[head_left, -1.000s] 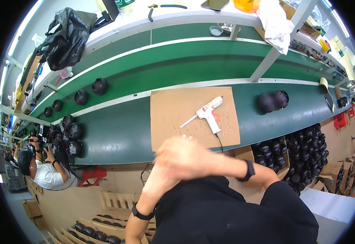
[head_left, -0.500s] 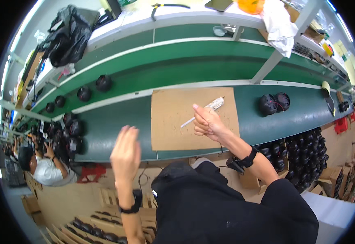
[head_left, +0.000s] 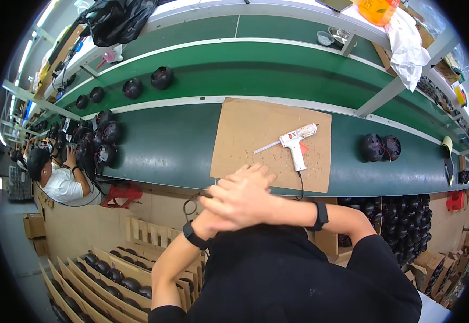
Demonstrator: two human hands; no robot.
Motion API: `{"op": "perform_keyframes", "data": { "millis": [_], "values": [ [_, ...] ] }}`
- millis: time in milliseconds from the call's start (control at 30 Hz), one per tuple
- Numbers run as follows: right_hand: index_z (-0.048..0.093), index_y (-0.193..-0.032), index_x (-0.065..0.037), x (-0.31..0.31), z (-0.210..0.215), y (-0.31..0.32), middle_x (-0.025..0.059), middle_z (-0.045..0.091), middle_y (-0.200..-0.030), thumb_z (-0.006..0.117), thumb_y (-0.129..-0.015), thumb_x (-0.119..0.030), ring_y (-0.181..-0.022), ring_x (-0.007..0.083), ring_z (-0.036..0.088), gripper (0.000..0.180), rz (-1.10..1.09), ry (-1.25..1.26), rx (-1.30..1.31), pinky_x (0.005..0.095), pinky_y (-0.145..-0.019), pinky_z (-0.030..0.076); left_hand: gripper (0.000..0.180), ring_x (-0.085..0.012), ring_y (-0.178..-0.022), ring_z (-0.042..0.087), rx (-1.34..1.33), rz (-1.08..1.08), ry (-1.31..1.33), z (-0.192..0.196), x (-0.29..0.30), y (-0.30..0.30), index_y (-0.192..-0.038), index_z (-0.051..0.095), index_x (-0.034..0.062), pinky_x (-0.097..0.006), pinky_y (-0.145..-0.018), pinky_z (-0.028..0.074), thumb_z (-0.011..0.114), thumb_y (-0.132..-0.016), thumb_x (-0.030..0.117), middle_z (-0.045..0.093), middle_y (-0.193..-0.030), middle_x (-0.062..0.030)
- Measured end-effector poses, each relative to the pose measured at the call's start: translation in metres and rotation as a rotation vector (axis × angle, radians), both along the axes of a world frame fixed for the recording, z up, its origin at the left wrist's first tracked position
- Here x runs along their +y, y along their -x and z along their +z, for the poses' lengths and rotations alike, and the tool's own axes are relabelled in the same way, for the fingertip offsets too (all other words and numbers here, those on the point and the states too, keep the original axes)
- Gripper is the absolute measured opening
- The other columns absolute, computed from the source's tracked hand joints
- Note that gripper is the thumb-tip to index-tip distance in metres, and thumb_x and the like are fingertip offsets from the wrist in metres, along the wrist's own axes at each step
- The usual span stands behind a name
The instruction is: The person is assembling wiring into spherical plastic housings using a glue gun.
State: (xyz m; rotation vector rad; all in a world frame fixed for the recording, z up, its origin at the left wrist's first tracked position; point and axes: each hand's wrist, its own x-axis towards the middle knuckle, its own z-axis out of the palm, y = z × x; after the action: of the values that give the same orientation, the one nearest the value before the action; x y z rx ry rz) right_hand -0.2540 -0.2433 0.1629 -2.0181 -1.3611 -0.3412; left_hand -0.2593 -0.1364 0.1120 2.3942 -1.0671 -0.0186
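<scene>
My hands meet in front of my body, at the near edge of the workbench. My right hand [head_left: 240, 200] lies across the back of my left hand [head_left: 257, 175], its fingers spread and a little blurred, with no object in them. The left hand's fingertips stick out beyond it; the rest of that hand is covered. Just past them, a white hot glue gun [head_left: 295, 141] with a red trigger lies on a sheet of brown cardboard [head_left: 234, 129]. A glue stick juts from its back end, and its cord drops over the bench edge. Neither hand touches the gun.
Two black round housings [head_left: 372, 147] sit right of the cardboard. More black housings [head_left: 106, 132] crowd the bench's left end, near a seated person [head_left: 62, 180]. Several stand on the green conveyor [head_left: 218, 70] beyond. Divided boxes [head_left: 121, 264] of black parts stand on the floor.
My hands, apart before, have come together, the right now over the left. The right fingers have uncurled. The view has shifted, uncovering the glue gun.
</scene>
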Motion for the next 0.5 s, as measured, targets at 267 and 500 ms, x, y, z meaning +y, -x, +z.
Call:
{"op": "perform_keyframes", "data": {
  "millis": [267, 500],
  "values": [
    [0.046, -0.049, -0.009, -0.072, -0.043, -0.055, -0.0021, 0.042, -0.044, 0.049, -0.103, -0.039, -0.042, 0.0066, 0.038, 0.062, 0.275, 0.168, 1.265, 0.0294, -0.040, 0.030, 0.017, -0.0296, -0.109, 0.061, -0.027, -0.410, 0.040, 0.041, -0.011, 0.011, -0.091, 0.063, 0.0018, -0.040, -0.098, 0.046, 0.068, -0.078, 0.010, 0.065, -0.096, -0.0112],
    [0.045, -0.049, -0.010, -0.074, -0.073, -0.060, -0.0065, 0.040, -0.046, 0.050, -0.104, -0.036, -0.044, 0.0038, 0.034, 0.061, -0.096, -0.136, 1.281, 0.0265, -0.041, 0.026, 0.012, -0.0252, -0.075, 0.068, 0.127, -0.009, 0.518, 0.090, 0.008, -0.038, -0.095, 0.069, 0.0006, -0.033, -0.068, 0.056, 0.066, -0.084, 0.002, 0.070, -0.086, -0.0111]
  ]
}}
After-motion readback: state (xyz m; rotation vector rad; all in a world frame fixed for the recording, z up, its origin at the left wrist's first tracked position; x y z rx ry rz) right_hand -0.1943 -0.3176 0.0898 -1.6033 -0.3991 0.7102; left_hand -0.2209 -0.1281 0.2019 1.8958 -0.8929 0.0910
